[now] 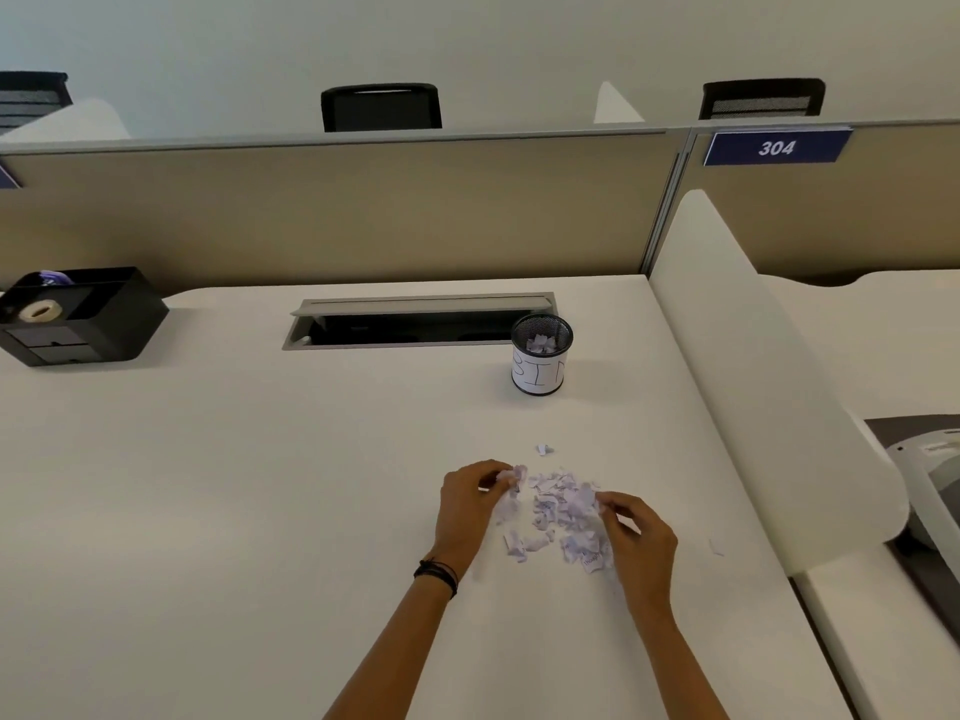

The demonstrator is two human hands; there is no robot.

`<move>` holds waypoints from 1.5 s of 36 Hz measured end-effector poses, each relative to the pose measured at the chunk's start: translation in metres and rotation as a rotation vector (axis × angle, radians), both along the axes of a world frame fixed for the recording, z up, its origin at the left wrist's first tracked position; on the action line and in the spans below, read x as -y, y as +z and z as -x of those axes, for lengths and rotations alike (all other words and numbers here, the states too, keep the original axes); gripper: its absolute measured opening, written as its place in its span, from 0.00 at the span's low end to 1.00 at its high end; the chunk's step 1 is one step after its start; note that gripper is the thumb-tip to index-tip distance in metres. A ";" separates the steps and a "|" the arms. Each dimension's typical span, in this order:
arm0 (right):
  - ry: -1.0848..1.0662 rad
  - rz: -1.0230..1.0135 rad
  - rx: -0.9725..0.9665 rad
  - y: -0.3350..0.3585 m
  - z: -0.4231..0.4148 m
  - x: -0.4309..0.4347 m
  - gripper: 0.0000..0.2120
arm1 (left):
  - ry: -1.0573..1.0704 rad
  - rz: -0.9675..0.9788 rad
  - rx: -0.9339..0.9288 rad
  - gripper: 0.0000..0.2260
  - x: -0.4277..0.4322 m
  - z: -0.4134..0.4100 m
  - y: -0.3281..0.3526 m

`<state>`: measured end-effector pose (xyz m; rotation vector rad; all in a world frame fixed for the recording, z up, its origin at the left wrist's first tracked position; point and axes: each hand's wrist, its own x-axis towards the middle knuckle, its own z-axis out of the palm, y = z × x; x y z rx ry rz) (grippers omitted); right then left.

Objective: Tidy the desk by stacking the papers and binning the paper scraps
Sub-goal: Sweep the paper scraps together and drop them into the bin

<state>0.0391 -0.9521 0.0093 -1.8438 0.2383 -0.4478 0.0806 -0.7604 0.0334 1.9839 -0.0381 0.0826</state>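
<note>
A heap of small white paper scraps [558, 514] lies on the white desk [260, 485] in front of me. My left hand [467, 504] is at the heap's left edge and pinches a few scraps between its curled fingers. My right hand [641, 537] is at the heap's right edge with fingers curled onto the scraps. One loose scrap [544, 449] lies just beyond the heap, another [717, 547] far right. A black mesh cup labelled BIN [540, 358] stands upright behind the heap with some scraps inside. No paper sheets are in view.
A black desk organiser [78, 317] with a tape roll sits at the far left. An open cable tray [415, 322] runs along the back, left of the bin. A white side divider [769, 387] borders the desk on the right, with a grey machine [930, 480] beyond it.
</note>
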 end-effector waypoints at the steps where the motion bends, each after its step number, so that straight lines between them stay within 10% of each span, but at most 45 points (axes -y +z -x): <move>1: 0.005 -0.014 -0.005 0.002 -0.006 0.000 0.08 | 0.001 0.026 0.000 0.06 0.001 -0.004 0.004; 17: 0.062 -0.302 -0.039 0.073 -0.150 -0.016 0.07 | 0.057 0.122 0.067 0.08 0.040 -0.125 0.066; 30: 0.139 0.176 -0.089 0.092 -0.212 -0.025 0.11 | 0.093 0.229 -0.107 0.15 0.052 -0.172 0.071; 44: 0.140 0.210 0.059 0.076 -0.180 -0.006 0.12 | 0.147 0.225 0.117 0.09 0.045 -0.143 0.048; 54: 0.118 0.456 -0.072 0.013 -0.103 0.056 0.15 | -0.243 -0.141 -0.139 0.17 0.030 -0.096 -0.011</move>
